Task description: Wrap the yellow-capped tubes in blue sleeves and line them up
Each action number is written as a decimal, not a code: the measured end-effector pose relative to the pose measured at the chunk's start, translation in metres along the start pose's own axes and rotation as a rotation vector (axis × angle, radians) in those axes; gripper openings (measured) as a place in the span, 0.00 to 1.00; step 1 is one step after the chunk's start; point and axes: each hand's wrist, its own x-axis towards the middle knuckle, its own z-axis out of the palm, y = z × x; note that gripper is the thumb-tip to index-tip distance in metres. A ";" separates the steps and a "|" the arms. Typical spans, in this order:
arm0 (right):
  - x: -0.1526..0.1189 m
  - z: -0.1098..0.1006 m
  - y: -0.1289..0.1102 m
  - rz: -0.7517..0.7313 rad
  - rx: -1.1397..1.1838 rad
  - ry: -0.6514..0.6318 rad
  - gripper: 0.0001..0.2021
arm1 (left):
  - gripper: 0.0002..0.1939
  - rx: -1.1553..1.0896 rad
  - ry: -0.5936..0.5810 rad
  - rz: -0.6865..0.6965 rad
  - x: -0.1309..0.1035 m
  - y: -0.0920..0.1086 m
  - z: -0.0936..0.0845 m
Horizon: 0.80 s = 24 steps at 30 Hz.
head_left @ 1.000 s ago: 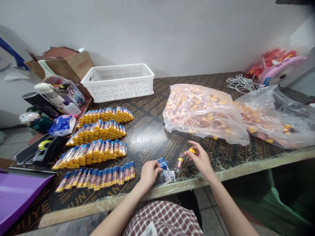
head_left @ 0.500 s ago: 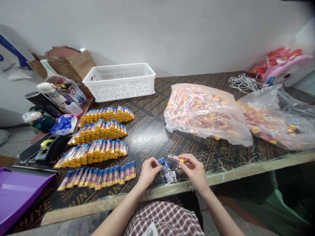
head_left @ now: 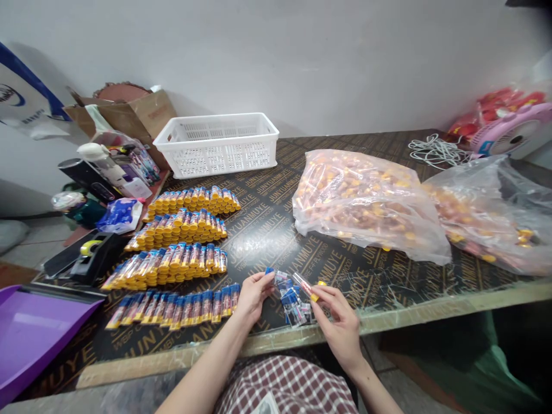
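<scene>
My left hand point(head_left: 253, 296) pinches a small clear printed film sleeve point(head_left: 280, 276) with a blue end. Between the thumb and fingers of my right hand point(head_left: 338, 322) is a clear tube point(head_left: 303, 284) with a yellow cap, its clear end pointing toward the sleeve. Sleeve and tube look close together but apart. Below, between both hands, a small loose pile of blue and clear film sleeves point(head_left: 295, 305) lies near the table edge. A row of wrapped tubes point(head_left: 185, 310) with blue tops and yellow bottoms lies left of my left hand.
Stacked rows of wrapped tubes point(head_left: 168, 267) fill the left side. Behind them stands a white plastic basket point(head_left: 224, 158). Two plastic bags of tubes point(head_left: 366, 201) lie on the right, near a coiled cable point(head_left: 437, 150) and a pink fan point(head_left: 513, 129). A purple dustpan point(head_left: 38, 339) sits at front left.
My left hand has lifted a sleeve from the pile and moved slightly left. My right hand still holds the tube, now tilted more downward. The camera view has shifted slightly.
</scene>
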 end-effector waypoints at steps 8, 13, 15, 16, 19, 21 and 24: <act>-0.001 0.005 -0.006 -0.109 -0.104 0.008 0.15 | 0.20 -0.032 0.094 0.022 -0.003 0.004 0.000; -0.002 0.010 -0.007 -0.067 -0.048 -0.096 0.15 | 0.18 0.018 0.079 0.083 -0.005 0.001 0.002; -0.003 0.012 -0.006 -0.015 0.009 -0.183 0.15 | 0.18 0.051 0.030 0.137 -0.008 -0.001 0.004; -0.003 0.013 -0.004 0.005 0.034 -0.213 0.15 | 0.17 0.060 -0.008 0.154 -0.009 -0.001 0.005; -0.004 0.016 0.002 0.019 0.069 -0.245 0.16 | 0.17 0.059 -0.125 0.133 -0.014 0.000 0.009; -0.003 0.017 0.006 -0.019 0.043 -0.252 0.19 | 0.20 0.053 -0.179 0.094 -0.018 0.002 0.011; 0.000 0.018 0.011 -0.121 -0.063 -0.244 0.27 | 0.21 0.077 -0.263 0.030 -0.023 0.005 0.012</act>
